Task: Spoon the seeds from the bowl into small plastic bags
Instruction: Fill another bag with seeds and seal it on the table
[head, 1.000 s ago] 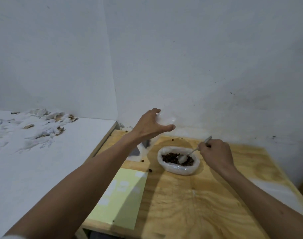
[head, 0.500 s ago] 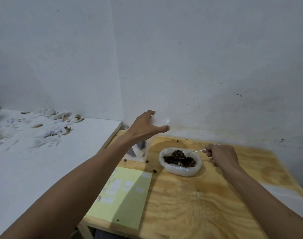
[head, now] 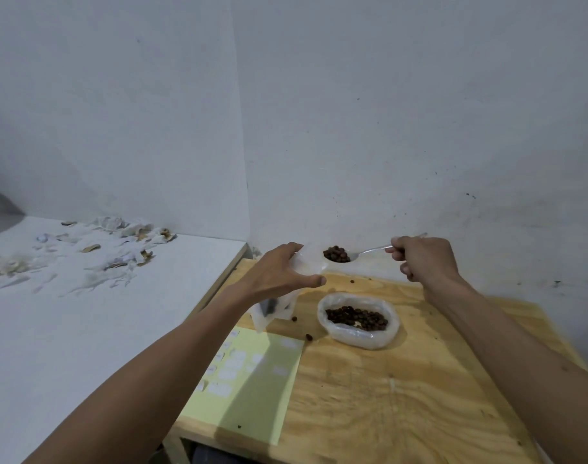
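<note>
The person's left hand (head: 279, 272) is raised above the wooden table (head: 403, 396), its fingers and thumb curled round a small clear plastic bag (head: 307, 262) whose mouth faces right. The right hand (head: 423, 259) grips the handle of a metal spoon (head: 369, 252) in a closed fist, also held up off the table. The spoon's bowl carries a heap of dark brown seeds (head: 336, 254) and sits right at the bag's opening, just beside the left thumb and fingers; whether it touches the plastic cannot be told.

Below both hands, on the table, stands the bowl (head: 358, 336), which looks wrapped or lined in cloudy plastic, with more of the same seeds lying across its bottom. 2 loose seeds (head: 308, 337) lie on the wood just left of it. More clear plastic (head: 269, 309) stands on the table under the left wrist. A pale green sheet (head: 252, 396) with white labels lies at the table's near left corner.

To the left, a white surface (head: 85, 329) holds scattered scraps of paper and husk (head: 95, 249) against the wall.
</note>
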Motion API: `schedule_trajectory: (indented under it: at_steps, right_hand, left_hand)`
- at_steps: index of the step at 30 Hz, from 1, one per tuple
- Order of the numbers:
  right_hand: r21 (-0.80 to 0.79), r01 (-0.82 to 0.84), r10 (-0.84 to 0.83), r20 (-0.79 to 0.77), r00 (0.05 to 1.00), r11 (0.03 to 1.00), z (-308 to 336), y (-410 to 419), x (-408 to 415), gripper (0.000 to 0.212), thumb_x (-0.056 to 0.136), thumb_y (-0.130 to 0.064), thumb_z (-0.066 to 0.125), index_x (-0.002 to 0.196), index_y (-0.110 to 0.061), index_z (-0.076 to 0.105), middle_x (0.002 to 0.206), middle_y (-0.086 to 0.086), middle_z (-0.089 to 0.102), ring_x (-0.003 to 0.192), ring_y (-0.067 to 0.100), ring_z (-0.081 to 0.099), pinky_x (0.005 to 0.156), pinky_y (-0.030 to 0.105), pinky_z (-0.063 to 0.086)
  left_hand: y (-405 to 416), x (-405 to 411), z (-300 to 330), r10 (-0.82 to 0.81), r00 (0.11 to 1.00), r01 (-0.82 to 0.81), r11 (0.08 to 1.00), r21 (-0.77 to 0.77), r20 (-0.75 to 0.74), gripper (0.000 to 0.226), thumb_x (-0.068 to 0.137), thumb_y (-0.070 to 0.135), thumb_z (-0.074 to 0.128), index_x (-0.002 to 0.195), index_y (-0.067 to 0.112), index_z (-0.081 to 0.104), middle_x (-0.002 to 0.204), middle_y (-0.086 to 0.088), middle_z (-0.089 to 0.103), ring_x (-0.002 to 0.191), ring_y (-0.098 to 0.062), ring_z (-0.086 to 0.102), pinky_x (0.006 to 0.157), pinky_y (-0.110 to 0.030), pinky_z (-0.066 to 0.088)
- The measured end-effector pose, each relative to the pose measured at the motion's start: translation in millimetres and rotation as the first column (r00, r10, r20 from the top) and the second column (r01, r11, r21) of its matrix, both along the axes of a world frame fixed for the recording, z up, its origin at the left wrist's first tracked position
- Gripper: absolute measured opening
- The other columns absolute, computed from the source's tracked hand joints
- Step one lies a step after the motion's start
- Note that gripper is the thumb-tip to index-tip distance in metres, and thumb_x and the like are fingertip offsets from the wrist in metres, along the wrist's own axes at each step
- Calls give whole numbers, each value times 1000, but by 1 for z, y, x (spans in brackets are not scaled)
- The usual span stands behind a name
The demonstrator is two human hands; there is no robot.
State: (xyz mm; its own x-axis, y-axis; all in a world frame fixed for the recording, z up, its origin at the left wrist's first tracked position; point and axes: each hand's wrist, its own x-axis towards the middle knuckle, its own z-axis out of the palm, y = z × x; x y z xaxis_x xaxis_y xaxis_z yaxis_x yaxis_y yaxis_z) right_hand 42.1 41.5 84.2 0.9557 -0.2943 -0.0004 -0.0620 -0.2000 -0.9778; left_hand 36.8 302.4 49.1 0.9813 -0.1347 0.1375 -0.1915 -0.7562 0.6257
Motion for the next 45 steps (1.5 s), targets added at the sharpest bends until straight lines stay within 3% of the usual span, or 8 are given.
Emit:
schedule_trajectory:
  at_steps: [3, 8, 15, 25, 34, 40, 42, 45]
  right_hand:
    - [-51, -39, 40, 19, 999, 998, -4, 14, -1, 23, 90, -24, 66, 75, -11, 76, 69, -3, 69, 53, 15, 51, 55, 27, 41]
    - [-166, -104, 121, 91, 989, 981, -22, 29, -8, 28, 98, -32, 62, 79, -18, 77, 81, -4, 75, 69, 14, 60, 77, 34, 51]
    - [-319, -117, 173, 153, 973, 940, -40, 38, -24, 31, 101, -42, 57, 84, -23, 76, 78, -9, 72, 62, 6, 57, 59, 25, 40]
    - [-450, -17, 140, 242, 960, 893, -40, 3, -35, 32, 98, -39, 62, 84, -17, 79, 76, 2, 74, 76, 24, 68, 75, 40, 52]
    - [-401, -95, 46, -130, 990, 911, -80, -28, -45, 38, 84, -37, 77, 59, -10, 76, 59, 7, 73, 48, 20, 61, 54, 28, 46]
    - [-807, -78, -154, -206, 966, 586, -47, -36, -46, 78, 85, -78, 50, 49, -13, 72, 61, 3, 71, 61, 25, 65, 68, 33, 55]
    - [-829, -107, -46, -158, 986, 549, -30, -28, -45, 71, 85, -75, 55, 59, -11, 74, 63, 1, 70, 62, 23, 65, 66, 30, 54]
    - [-630, -341, 346, -121, 930, 698, -13, 1, -49, 47, 78, -68, 71, 84, -21, 77, 78, -12, 72, 75, 8, 67, 67, 29, 50]
  left_hand:
    - [5, -2, -4, 25, 1000, -25, 1000, -2, -8, 95, 75, 63, 78, 150, 17, 42, 149, 2, 51, 129, -17, 50, 98, -30, 42]
    - [12, -4, -18, 84, 996, -84, 996, -11, -27, 83, 73, 63, 78, 137, 15, 53, 132, -2, 61, 105, -14, 54, 72, -24, 38]
    - [12, -11, -32, 135, 990, -135, 991, -4, -44, 83, 66, 69, 77, 129, 18, 59, 123, 3, 65, 106, -18, 62, 79, -31, 48]
    - [14, -7, -27, 126, 992, -126, 990, -70, 3, 85, 74, 60, 80, 140, 14, 51, 123, 8, 56, 111, -15, 56, 91, -31, 48]
    - [14, 4, 5, 214, 974, -224, 866, -447, -73, 85, 63, 76, 78, 119, 15, 59, 106, 2, 65, 92, -12, 64, 73, -29, 47]
    - [6, 2, 14, 195, 974, -226, 827, -515, -115, 90, 64, 73, 80, 125, 13, 51, 116, -6, 60, 97, -16, 61, 76, -34, 48]
    - [-2, 0, 19, 202, 970, -244, 816, -523, -137, 87, 66, 71, 80, 126, 18, 46, 118, 0, 57, 106, -18, 60, 88, -39, 50]
    - [-17, -1, 30, 195, 969, -246, 811, -530, -151, 92, 63, 74, 80, 126, 18, 45, 118, 0, 56, 105, -17, 59, 86, -37, 50]
